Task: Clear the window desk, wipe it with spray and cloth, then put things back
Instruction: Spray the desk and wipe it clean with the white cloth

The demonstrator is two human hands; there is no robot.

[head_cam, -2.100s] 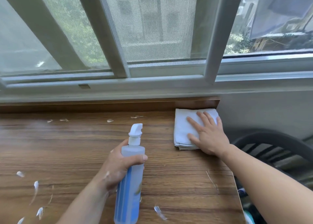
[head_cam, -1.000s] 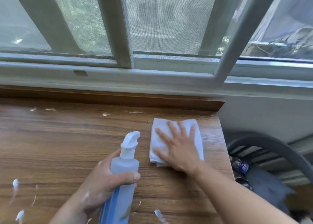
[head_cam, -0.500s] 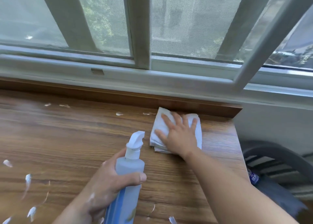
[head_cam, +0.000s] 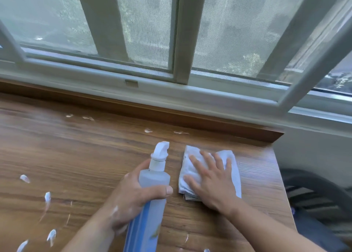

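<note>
the cloth (head_cam: 209, 172) lies flat on the counter (head_cam: 80, 156) under the right hand's (head_cam: 211, 185) spread fingers; soft and limp, best pressed flat. left hand (head_cam: 131, 198) fingers clamp the spray bottle (head_cam: 152, 190), probably light and slick.

The desk (head_cam: 76, 156) is brown with streaky wood grain and white flecks (head_cam: 47, 195). On it the cloth (head_cam: 233, 168) is white, the bottle (head_cam: 154, 179) frosted with a white nozzle (head_cam: 161, 152) and blue label (head_cam: 144, 229). Behind the desk the frame (head_cam: 182, 32) is pale grey; right of it the chair (head_cam: 304, 177) is black
</note>
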